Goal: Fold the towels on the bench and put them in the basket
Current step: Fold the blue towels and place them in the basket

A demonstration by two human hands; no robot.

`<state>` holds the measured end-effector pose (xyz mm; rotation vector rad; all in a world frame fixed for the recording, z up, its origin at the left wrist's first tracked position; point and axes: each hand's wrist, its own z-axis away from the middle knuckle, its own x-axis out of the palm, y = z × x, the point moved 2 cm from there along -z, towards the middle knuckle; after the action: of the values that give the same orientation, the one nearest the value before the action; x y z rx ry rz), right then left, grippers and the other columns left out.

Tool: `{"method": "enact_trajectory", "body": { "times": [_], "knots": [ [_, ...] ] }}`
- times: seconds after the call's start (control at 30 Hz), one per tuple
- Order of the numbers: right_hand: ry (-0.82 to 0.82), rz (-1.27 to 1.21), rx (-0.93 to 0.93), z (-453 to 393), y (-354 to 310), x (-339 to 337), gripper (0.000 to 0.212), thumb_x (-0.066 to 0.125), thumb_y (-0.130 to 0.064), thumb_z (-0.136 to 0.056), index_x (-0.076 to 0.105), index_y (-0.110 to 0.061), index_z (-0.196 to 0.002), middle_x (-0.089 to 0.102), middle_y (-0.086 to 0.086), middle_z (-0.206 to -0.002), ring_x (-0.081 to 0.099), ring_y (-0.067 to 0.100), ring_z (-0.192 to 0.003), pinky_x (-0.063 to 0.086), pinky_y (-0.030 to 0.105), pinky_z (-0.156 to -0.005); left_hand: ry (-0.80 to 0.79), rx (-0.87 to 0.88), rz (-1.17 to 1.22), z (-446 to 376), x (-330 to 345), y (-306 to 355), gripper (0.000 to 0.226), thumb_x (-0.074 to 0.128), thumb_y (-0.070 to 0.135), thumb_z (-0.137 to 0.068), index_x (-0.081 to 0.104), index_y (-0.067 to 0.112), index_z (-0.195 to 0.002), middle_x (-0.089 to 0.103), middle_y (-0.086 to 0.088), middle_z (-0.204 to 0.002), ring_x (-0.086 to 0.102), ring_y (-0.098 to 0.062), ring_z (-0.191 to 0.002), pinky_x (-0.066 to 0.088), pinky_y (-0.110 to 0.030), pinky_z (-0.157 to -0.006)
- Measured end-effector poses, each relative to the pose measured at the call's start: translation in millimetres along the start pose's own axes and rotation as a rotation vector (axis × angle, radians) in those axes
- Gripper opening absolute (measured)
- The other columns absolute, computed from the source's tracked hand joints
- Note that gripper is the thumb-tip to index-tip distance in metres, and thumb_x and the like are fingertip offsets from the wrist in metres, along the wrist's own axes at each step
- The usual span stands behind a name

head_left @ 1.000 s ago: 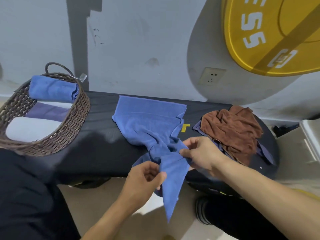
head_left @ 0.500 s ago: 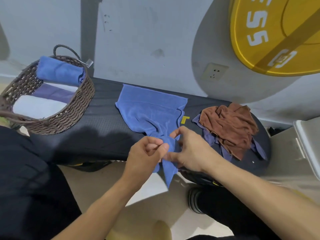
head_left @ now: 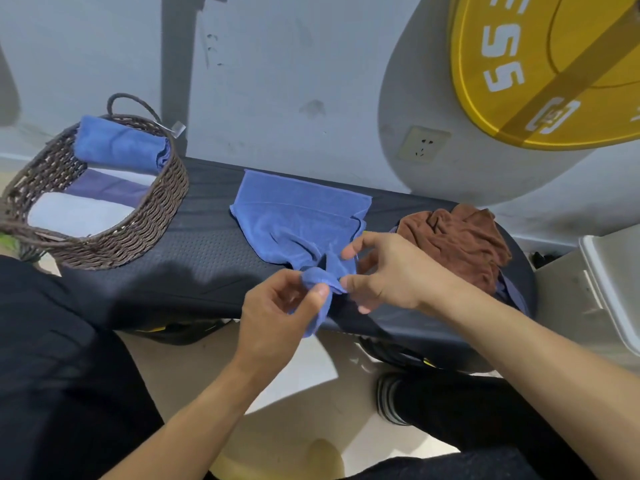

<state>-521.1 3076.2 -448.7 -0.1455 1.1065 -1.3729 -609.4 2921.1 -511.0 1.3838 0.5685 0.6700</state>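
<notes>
Nearest, both hands meet at the front edge of the padded black desk [head_left: 194,271]. The left hand [head_left: 277,317] pinches a bunched corner of the blue terry towel [head_left: 298,220] between thumb and fingers, and the right hand [head_left: 391,271] pinches the same towel just beside it. The rest of the towel lies spread flat farther back on the desk. To its right sits a crumpled brown cloth towel [head_left: 460,244]. At the far left end stands a round dark wicker basket [head_left: 145,230] holding a rolled blue towel [head_left: 121,143].
</notes>
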Motion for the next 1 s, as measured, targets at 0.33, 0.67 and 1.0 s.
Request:
{"method": "enact_trajectory", "body": {
  "times": [0.33,0.67,1.0],
  "knots": [
    [-0.046,0.072,-0.473,19,-32,7,0.019,0.079,-0.027,-0.084,0.07,-0.022,-0.1,0.066,-0.009,-0.079,0.06,0.009,-0.059,0.05,0.029,-0.061,-0.065,0.04,-0.039,-1,-6,14,0.027,0.06,0.042,-0.088,0.07,0.02,-0.078,0.067,-0.009,-0.066,0.057,-0.011,-0.058,0.046,-0.027,-0.048],
    [0.127,-0.052,-0.309,3,-16,5,0.012,0.057,-0.022,-0.098,0.065,-0.017,-0.09,0.065,-0.014,-0.081,0.058,0.006,-0.077,0.05,0.033,-0.082,-0.4,-0.04,-0.214,-6,-14,2,0.042,0.069,0.057,-0.076,0.06,0.016,-0.073,0.051,0.005,-0.059,0.046,-0.008,-0.054,0.04,-0.016,-0.051],
    [0.339,-0.27,-0.012,-26,13,-15,0.015,0.058,-0.018,-0.096,0.065,-0.012,-0.084,0.059,0.0,-0.077,0.05,0.013,-0.069,0.042,0.028,-0.066,-0.705,-0.211,-0.804,-37,-90,-27,0.053,0.061,0.065,-0.081,0.052,0.016,-0.063,0.049,0.009,-0.055,0.044,-0.005,-0.051,0.034,-0.018,-0.052]
  ]
}}
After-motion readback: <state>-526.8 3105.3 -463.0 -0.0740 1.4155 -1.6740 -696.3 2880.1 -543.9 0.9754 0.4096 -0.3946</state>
